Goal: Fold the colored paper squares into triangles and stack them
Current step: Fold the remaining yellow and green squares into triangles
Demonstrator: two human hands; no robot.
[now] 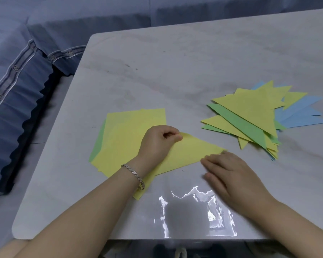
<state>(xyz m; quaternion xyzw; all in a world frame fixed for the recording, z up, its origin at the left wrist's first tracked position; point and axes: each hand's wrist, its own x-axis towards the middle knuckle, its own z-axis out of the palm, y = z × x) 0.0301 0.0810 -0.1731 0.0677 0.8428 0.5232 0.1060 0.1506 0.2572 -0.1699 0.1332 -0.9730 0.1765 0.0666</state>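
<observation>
On the table (175,62), left hand (157,142) pinches a yellow triangle (190,151).

Both forearms (93,207), at the lower edge of the frame, are bare; a silver link bracelet (133,173) circles the wrist of the left hand (157,144).

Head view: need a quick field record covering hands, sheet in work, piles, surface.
left hand: fingers curled, pinching the top corner of the folded yellow sheet
right hand: fingers straight, flat, fingertips at the sheet's lower right edge; blurred
sheet in work: yellow, lying as a triangle, partly over the square stack
square stack: unfolded, yellow on top, green edge showing at left
triangle pile: yellow, green and blue, fanned loosely, to the right, apart from the hands
surface: pale table
other: bracelet on left wrist
</observation>
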